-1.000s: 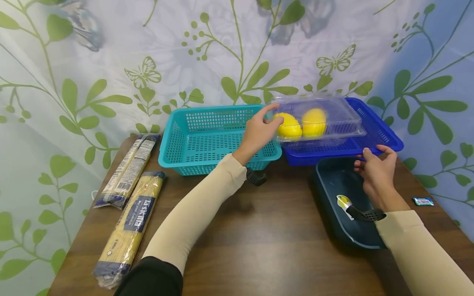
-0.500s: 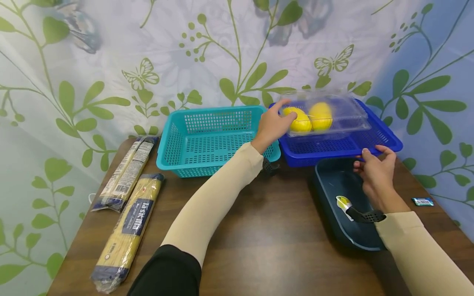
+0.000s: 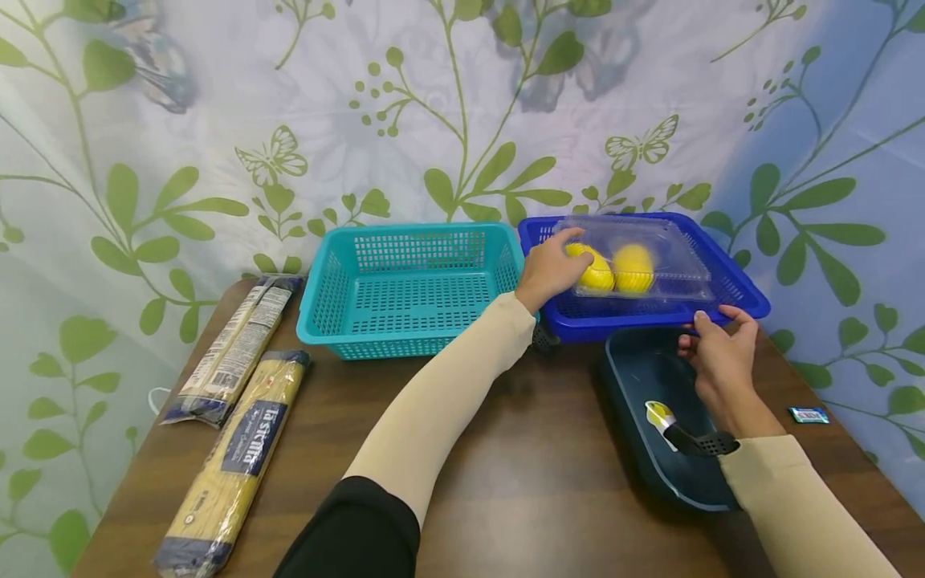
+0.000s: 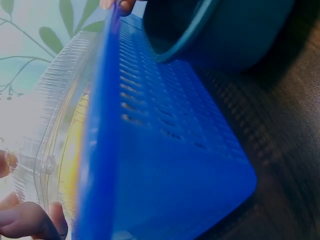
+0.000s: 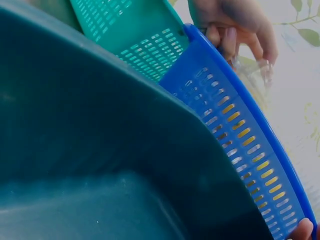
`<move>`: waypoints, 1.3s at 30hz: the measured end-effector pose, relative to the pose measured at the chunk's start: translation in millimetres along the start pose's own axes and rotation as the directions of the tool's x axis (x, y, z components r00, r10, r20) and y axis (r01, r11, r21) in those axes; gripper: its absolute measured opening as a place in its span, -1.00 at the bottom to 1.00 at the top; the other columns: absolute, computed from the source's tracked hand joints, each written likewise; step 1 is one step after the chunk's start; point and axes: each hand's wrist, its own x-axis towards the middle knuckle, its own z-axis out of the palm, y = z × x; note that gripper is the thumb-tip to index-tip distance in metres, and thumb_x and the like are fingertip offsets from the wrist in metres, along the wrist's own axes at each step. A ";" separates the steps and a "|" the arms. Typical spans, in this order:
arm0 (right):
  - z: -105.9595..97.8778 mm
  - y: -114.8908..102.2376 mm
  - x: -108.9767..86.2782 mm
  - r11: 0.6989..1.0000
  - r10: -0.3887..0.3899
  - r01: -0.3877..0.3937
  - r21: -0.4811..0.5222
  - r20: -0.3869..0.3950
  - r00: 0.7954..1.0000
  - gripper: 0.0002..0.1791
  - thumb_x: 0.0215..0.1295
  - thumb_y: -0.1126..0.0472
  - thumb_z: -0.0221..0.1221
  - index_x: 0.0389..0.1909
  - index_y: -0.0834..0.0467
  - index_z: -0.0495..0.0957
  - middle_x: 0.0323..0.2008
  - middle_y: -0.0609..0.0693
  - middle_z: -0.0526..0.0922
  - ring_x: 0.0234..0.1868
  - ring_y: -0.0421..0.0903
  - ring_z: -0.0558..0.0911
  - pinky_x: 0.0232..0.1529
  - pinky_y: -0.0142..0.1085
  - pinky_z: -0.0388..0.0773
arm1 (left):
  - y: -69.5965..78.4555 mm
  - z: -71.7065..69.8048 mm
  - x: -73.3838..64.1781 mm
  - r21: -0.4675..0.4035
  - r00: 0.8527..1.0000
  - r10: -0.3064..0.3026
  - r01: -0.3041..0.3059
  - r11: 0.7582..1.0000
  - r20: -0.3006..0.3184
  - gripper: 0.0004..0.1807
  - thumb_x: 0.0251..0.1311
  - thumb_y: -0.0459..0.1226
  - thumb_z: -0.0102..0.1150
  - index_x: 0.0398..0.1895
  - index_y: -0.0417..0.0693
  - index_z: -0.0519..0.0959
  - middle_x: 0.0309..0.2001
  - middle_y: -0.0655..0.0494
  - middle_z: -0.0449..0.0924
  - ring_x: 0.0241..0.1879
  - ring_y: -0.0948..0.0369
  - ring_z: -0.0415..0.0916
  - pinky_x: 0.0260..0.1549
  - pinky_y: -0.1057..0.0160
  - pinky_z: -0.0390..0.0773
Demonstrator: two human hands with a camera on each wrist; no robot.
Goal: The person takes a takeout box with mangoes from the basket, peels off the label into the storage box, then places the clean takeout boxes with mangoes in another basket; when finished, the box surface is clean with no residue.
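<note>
My left hand (image 3: 552,269) grips the left end of a clear plastic clamshell box (image 3: 675,261) with two round yellow things inside, their kind unclear. That box sits over the blue basket (image 3: 730,277), largely within its rim in the head view. In the left wrist view, my left thumb and fingers are at the box's end, close by the basket rim. My right hand (image 3: 726,361) pinches the front rim of the blue basket near its right corner, above a dark teal tub (image 3: 682,385). Only its fingertips (image 5: 302,230) show in the right wrist view.
A turquoise basket (image 3: 419,349) stands left of the blue one. Two spaghetti packs (image 3: 238,449) lie on the table's (image 3: 520,482) left side. A small blue wrapped packet (image 3: 808,415) is at the right. A patterned cloth (image 3: 325,96) hangs behind the table.
My left hand has moved right and lowered the clear box from above the blue basket down into it. The right hand keeps holding the basket rim. The view has tilted slightly.
</note>
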 end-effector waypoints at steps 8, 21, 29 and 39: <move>0.8 -5.9 -0.2 1.000 -0.019 0.019 0.011 0.017 1.000 -0.53 0.51 0.15 0.14 0.20 -0.14 0.07 -0.26 0.00 0.58 -0.55 -0.10 0.51 -0.47 -0.35 0.56 | 6.8 4.8 2.9 0.045 1.000 0.020 -0.020 0.999 -0.007 -0.45 0.37 -0.05 0.17 0.43 0.29 0.47 -0.72 0.20 0.19 -0.79 0.25 0.04 -0.76 0.35 0.09; 2.8 -5.7 -3.8 1.000 -0.021 0.021 -0.015 -0.006 1.000 -0.56 0.55 0.14 0.09 0.23 -0.14 0.08 -0.19 0.01 0.54 -0.52 -0.12 0.50 -0.46 -0.36 0.56 | 13.2 10.4 1.8 0.122 0.996 -0.062 0.055 0.991 0.057 -0.43 0.40 -0.05 0.13 0.47 0.32 0.41 -0.62 0.16 0.30 -0.77 0.25 0.08 -0.73 0.33 0.16; 0.2 -3.2 -4.1 1.000 -0.021 0.020 -0.022 -0.014 1.000 -0.56 0.55 0.13 0.09 0.24 -0.15 0.08 -0.17 0.01 0.52 -0.55 -0.13 0.50 -0.44 -0.37 0.57 | 18.3 10.8 -2.9 0.276 0.993 -0.077 0.050 0.960 0.084 -0.42 0.42 -0.03 0.12 0.50 0.25 0.39 -0.10 0.17 0.66 -0.33 0.23 0.53 -0.32 0.28 0.49; -0.5 2.3 -1.1 0.998 -0.042 0.041 -0.052 -0.020 0.999 -0.56 0.55 0.12 0.09 0.24 -0.13 0.08 -0.23 0.01 0.55 -0.56 -0.13 0.48 -0.44 -0.39 0.56 | 18.2 12.3 -4.7 0.450 0.987 -0.099 0.032 0.893 0.127 -0.57 0.43 -0.06 0.21 0.27 0.00 0.61 -0.68 0.16 0.61 -0.56 0.22 0.68 -0.32 0.32 0.59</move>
